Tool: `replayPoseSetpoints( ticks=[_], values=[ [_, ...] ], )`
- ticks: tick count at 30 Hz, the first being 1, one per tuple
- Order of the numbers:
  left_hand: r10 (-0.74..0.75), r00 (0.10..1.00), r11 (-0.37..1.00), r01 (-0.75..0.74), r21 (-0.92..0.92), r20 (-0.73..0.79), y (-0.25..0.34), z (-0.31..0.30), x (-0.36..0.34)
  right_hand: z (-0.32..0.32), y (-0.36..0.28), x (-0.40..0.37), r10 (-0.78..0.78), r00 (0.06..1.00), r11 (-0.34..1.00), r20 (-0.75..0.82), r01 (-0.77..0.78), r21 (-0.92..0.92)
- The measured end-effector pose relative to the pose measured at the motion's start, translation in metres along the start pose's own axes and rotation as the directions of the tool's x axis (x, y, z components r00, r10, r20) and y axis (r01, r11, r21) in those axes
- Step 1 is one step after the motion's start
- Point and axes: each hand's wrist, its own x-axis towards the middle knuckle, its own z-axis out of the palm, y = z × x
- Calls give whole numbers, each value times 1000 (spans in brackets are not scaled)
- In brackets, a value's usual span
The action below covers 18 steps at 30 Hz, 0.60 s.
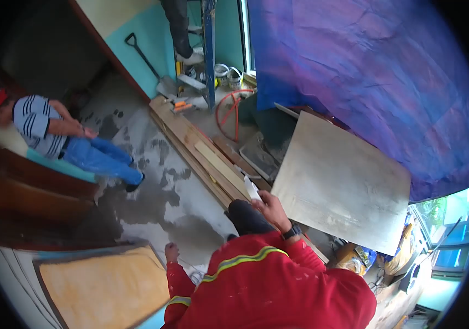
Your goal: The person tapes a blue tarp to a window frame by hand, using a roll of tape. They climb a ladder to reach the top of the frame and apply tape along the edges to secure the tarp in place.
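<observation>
My right hand [270, 208], with a dark watch on the wrist, is closed around a narrow white tapered piece [252, 188]. Its exact kind does not show. The piece points up and away, above the end of some wooden boards [210, 155]. My left hand [172, 253] is low on the left, over the wet-patched floor beside an orange-tan panel [106, 285]. Its fingers look curled, and whatever they may hold is hidden. Both arms are in red sleeves.
A person [53, 126] in a striped shirt stands at left. Another person's leg [178, 27] is on a ladder [209, 55]. A shovel [147, 63] leans on the wall. A large pale board [344, 181] and blue tarp [366, 71] stand at right, with buckets [234, 78] behind.
</observation>
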Motion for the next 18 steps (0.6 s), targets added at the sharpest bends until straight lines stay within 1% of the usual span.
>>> replayPoseSetpoints(
  ticks=[1, 3, 4, 5, 6, 7, 8, 9, 10, 11, 12, 13, 14, 15, 16, 18],
  values=[
    [80, 996, 997, -80, 9, 32, 54, 3, 26, 9, 5, 13, -36, 999, 995, 9, 36, -97],
    [181, 975, 981, -169, -97, 130, 116, 11, 99, 22, -9, 36, -26, 1000, 997, -17, 25, -70],
    [230, 957, 967, -203, -156, 175, 151, 24, 120, 25, -12, 50, -11, 999, 998, -34, 9, -57],
    [250, 963, 955, -228, -189, 102, 180, 46, 134, 26, -11, 68, -9, 998, 997, -66, 4, -74],
    [213, 968, 955, -177, -238, 132, 204, 66, 157, 23, -11, 88, -9, 995, 996, -99, 0, -91],
    [257, 952, 953, -222, -207, 165, 225, 87, 163, 17, -11, 102, 13, 992, 994, -126, -27, -105],
    [301, 933, 947, -268, -179, 197, 247, 108, 168, 11, -10, 120, 74, 985, 997, -158, -72, 18],
    [289, 930, 949, -310, 59, 225, 254, 128, 179, 5, -12, 132, 28, 981, 991, -191, -52, -121],
    [277, 927, 886, -349, 306, 254, 260, 148, 191, -7, -23, 157, -68, 970, 962, -234, 2, -272],
    [265, 922, 769, -378, 515, 282, 268, 168, 202, -19, -33, 179, -103, 957, 960, -270, 25, -278],
    [262, 905, 653, -421, 630, 334, 278, 186, 193, -27, -39, 191, -138, 942, 957, -308, 46, -286],
    [260, 891, 633, -449, 631, 373, 295, 208, 194, -37, -44, 211, -175, 932, 916, -317, 36, -399],
    [256, 870, 619, -482, 620, 421, 310, 227, 191, -44, -38, 238, -206, 914, 954, -349, 109, -278],
    [251, 861, 614, -496, 615, 443, 329, 239, 187, -55, -67, 256, -135, 919, 981, -371, 71, -183],
    [251, 855, 613, -504, 608, 455, 347, 244, 185, -56, -95, 256, -28, 930, 997, -367, 1, -75],
    [234, 859, 623, -492, 609, 455, 367, 246, 192, -59, -132, 273, -19, 917, 998, -399, -4, -56]
  ],
)
